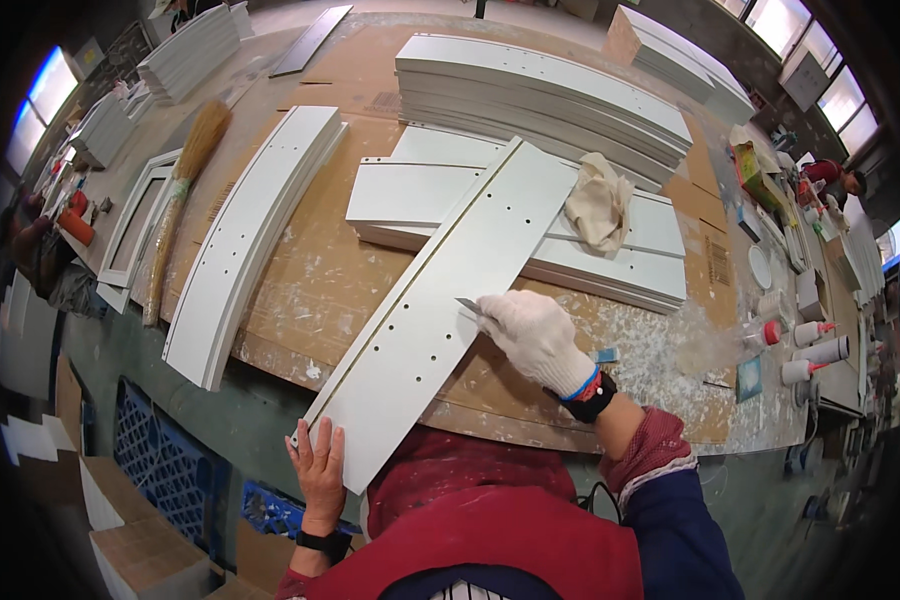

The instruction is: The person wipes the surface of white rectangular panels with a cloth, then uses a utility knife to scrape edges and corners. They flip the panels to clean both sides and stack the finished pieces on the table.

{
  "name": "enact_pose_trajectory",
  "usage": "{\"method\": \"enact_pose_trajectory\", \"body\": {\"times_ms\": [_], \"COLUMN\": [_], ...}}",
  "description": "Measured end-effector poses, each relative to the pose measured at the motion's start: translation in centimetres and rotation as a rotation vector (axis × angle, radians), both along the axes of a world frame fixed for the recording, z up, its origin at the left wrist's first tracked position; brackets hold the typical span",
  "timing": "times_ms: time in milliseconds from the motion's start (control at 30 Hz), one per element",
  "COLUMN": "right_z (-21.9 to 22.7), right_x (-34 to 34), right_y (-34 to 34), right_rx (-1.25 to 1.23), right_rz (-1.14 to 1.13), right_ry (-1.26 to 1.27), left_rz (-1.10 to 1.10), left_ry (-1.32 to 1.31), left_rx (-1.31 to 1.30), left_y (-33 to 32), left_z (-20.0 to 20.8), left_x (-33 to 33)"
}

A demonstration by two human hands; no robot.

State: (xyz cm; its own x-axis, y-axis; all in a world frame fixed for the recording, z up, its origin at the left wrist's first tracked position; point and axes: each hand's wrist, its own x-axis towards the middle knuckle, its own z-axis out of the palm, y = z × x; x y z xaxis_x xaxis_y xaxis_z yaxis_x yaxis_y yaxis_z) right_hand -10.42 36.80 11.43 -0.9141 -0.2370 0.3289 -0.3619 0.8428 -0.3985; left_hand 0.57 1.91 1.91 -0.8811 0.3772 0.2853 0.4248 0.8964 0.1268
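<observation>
We are operating in a workshop. We are identifying it by the large white-spattered bench (pixel 765 425), its cardboard covering (pixel 305 300), the stacks of drilled white panels (pixel 540 120), the red-tipped squeeze bottles (pixel 797 372) at the right, the blue plastic crates (pixel 162 450) on the floor and the multi-pane windows (pixel 840 100).

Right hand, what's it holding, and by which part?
The right hand holds what looks like a small blade by its rear end, pointed tip sticking out.

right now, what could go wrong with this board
The blade in the gloved right hand might slip and scratch the white board. The board lies across other boards, its near end past the edge of the table, so it could slide if the bare left hand lifts.
</observation>
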Motion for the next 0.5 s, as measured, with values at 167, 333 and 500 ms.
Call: {"method": "enact_pose_trajectory", "body": {"times_ms": [167,333,500], "right_z": [-0.2,-0.4,0.2], "right_x": [-3.0,-8.5,-11.9], "right_y": [1.8,8.3,16.2], "right_rx": [0.172,0.306,0.281], "right_rz": [0.073,-0.255,-0.527], "right_ry": [-0.017,-0.011,0.176], "left_rz": [0.003,0.03,-0.034], "left_ry": [-0.024,0.0,-0.152], "left_rx": [-0.02,-0.094,0.177], "left_y": [-0.6,-1.1,-1.9], "left_z": [0.1,0.0,3.3], "left_x": [0.9,1.5,-0.3]}}
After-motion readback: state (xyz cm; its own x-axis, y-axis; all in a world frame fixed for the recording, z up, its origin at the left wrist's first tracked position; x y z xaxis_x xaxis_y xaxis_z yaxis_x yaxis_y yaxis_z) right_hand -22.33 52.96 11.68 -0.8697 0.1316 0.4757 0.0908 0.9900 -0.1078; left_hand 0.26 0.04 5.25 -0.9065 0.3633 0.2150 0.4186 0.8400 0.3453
